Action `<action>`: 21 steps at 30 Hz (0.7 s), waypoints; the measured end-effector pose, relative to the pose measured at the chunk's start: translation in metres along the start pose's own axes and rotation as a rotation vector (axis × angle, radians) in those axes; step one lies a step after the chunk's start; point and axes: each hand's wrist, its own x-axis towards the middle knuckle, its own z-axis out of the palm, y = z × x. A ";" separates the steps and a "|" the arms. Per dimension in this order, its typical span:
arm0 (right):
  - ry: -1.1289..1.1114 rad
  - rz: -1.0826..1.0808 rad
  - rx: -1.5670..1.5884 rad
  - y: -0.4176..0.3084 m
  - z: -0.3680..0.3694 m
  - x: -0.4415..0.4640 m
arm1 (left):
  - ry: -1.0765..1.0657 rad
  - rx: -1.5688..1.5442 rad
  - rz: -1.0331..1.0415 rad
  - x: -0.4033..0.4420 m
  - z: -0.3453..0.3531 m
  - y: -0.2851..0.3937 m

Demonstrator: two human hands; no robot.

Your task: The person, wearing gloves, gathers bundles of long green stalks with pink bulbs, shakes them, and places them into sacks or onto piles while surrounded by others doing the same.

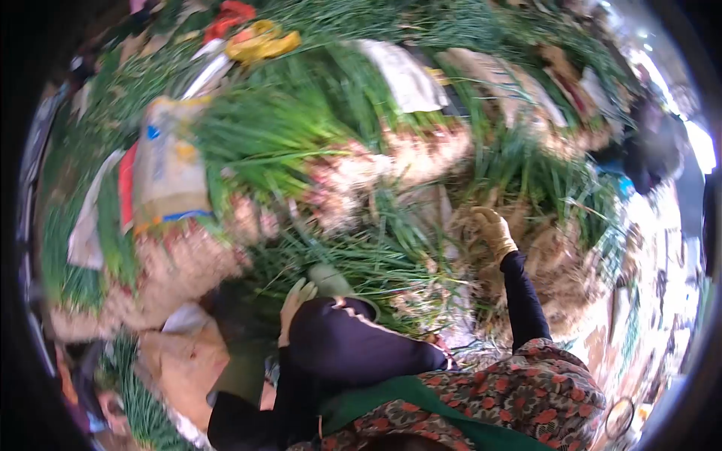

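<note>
My left hand (pixel 295 304), in a pale glove, lies beside my bent knee with its fingers apart and nothing in them. Close to it is a grey-green boot (pixel 329 281). Farther right, my right hand (pixel 492 231), in a yellowish glove, reaches over a heap of green onions with pale, stringy roots (pixel 549 263). Its fingers look loosely extended, with no object visible in them, though the view is blurred. Loose green stalks (pixel 376 267) and root ends lie on the ground between the two hands.
Rows of bundled green onions (pixel 278 120) curve across the far side. A printed sack (pixel 173 161), a white sack (pixel 402 75) and a yellow bag (pixel 259 43) rest on them. A brown sheet (pixel 184 361) lies at lower left. Another person (pixel 654 143) is at the right.
</note>
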 end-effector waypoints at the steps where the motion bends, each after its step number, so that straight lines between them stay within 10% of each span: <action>1: -0.190 0.097 0.185 -0.046 0.030 0.002 | 0.010 0.001 0.018 0.003 0.007 0.003; 2: -0.337 0.198 0.363 -0.082 0.066 0.010 | 0.033 0.019 0.038 0.004 0.019 0.008; 5: -0.462 -0.383 -0.001 -0.171 0.166 0.032 | 0.159 0.098 0.090 0.005 0.074 0.040; 9: -0.306 -0.643 -0.632 -0.209 0.271 0.052 | 0.098 0.124 0.170 0.016 0.099 0.062; 12: -0.095 -0.987 -0.494 -0.235 0.254 0.048 | 0.073 0.155 0.164 0.029 0.102 0.069; 18: -1.071 -0.457 0.144 -0.226 0.230 -0.026 | 0.054 0.233 0.219 0.052 0.125 0.067; 21: -0.764 -0.649 -0.001 -0.190 0.254 -0.006 | 0.193 0.070 0.129 0.052 0.123 0.059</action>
